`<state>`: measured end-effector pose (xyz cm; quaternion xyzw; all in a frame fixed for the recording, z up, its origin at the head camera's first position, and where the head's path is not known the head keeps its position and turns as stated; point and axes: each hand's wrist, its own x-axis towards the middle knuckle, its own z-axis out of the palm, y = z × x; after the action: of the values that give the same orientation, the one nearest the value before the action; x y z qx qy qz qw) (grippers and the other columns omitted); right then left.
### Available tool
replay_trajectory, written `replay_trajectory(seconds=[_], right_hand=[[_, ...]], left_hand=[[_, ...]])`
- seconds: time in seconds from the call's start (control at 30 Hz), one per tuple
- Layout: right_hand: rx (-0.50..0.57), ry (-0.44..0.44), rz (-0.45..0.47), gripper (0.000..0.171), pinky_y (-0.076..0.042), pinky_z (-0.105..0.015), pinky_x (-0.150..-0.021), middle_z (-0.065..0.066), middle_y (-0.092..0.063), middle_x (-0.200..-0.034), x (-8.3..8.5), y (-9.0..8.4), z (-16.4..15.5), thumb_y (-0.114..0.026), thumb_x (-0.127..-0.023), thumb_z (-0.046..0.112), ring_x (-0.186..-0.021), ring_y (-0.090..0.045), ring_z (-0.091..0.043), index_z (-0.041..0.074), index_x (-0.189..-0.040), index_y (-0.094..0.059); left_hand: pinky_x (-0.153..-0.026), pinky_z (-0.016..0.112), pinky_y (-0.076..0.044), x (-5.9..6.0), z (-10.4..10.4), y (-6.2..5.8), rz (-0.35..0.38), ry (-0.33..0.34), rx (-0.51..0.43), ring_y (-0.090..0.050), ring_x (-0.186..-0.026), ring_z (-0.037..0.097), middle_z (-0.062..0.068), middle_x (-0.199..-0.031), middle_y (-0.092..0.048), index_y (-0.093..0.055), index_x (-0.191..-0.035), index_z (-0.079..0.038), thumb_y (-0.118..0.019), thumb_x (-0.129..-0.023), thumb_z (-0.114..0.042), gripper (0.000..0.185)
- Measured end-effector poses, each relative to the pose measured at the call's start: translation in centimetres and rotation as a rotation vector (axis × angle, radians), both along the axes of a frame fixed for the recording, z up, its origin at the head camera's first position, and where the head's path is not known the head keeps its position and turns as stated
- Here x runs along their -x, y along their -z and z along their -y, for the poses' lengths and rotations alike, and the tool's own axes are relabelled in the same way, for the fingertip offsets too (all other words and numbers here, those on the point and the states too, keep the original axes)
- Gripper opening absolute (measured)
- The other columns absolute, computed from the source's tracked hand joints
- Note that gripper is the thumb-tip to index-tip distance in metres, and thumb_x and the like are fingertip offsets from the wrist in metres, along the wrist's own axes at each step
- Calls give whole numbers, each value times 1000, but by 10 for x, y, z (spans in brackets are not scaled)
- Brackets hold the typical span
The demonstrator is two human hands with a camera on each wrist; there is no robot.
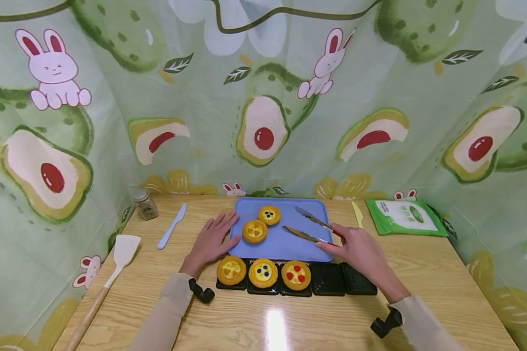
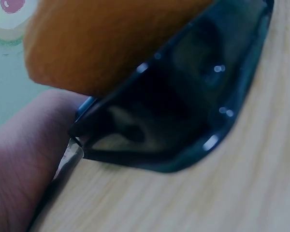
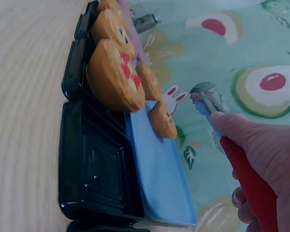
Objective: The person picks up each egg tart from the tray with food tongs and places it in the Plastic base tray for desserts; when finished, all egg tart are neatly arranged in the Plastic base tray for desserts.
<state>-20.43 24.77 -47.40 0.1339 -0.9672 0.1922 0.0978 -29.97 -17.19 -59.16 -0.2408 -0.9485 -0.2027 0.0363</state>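
My right hand [image 1: 361, 247] grips a pair of tongs [image 3: 246, 179] by their red handles; their metal arms are spread over the right half of a blue tray [image 1: 285, 251]. My left hand [image 1: 215, 239] lies with straight fingers along the tray's left edge. On the tray are a tart with yellow fruit pieces [image 1: 254, 231] and a blueberry tart [image 1: 269, 215]. In front stands a row of black square boxes. Three of them carry a yellow fruit tart [image 1: 231, 271], a blueberry tart [image 1: 263, 273] and a red-berry tart [image 1: 296, 275]; a bare black box [image 3: 101, 169] follows.
At the left lie a white spatula [image 1: 125, 251], a blue knife [image 1: 172, 226] and a small glass jar [image 1: 146, 204]. A yellow knife [image 1: 357, 214] and a green-and-white packet [image 1: 406, 217] lie at the back right. A patterned curtain [image 1: 202, 146] closes off the back and sides.
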Motion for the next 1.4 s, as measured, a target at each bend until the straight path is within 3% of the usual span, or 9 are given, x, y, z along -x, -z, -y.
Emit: replay_trajectory(seconds=[0.07,0.3,0.47,0.73,1.13,1.4], right_hand=[[-10,1,26,77,-24,-27,-45,6,-40,-60,7,1,1,-75,-86,67,-48,-36,-12,7,-135,-70],[-63,-16,58,55,-23,-28,-47,6,-35,-60,33,9,10,-77,-86,64,-49,-39,-12,11,-97,-68],[-88,-32,50,54,-22,-28,-48,6,-31,-60,47,18,18,-80,-84,62,-49,-38,-13,11,-84,-62],[-170,-46,78,55,-20,-29,-46,5,-31,-58,65,27,29,-79,-84,63,-46,-34,-14,13,-80,-57],[-135,-81,129,55,-18,-29,-48,4,-27,-63,82,31,45,-80,-84,62,-50,-30,-13,15,-75,-53],[-106,-104,147,54,-19,-29,-48,5,-28,-63,89,33,52,-79,-85,62,-52,-28,-12,16,-75,-52]], left_hand=[[-128,57,-13,0,0,0,-1,1,-2,-18,-161,29,-9,-173,-19,-26,-168,-28,-45,-105,-62,74],[-127,57,-14,0,0,-1,-12,-1,9,-19,-160,29,-8,-173,-20,-26,-168,-28,-45,-104,-63,75],[-128,56,-14,0,1,-1,-9,-3,23,-18,-160,28,-8,-173,-20,-25,-168,-27,-44,-104,-65,76],[-128,56,-12,0,0,-2,-6,-7,15,-17,-161,28,-9,-173,-19,-26,-168,-27,-45,-104,-63,76],[-127,58,-14,-2,-2,-5,-17,-2,11,-21,-160,30,-3,-173,-25,-28,-167,-24,-47,-104,-61,76],[-128,55,-12,-1,0,-2,1,-15,42,-16,-161,25,-10,-173,-19,-24,-168,-29,-43,-104,-65,76]])
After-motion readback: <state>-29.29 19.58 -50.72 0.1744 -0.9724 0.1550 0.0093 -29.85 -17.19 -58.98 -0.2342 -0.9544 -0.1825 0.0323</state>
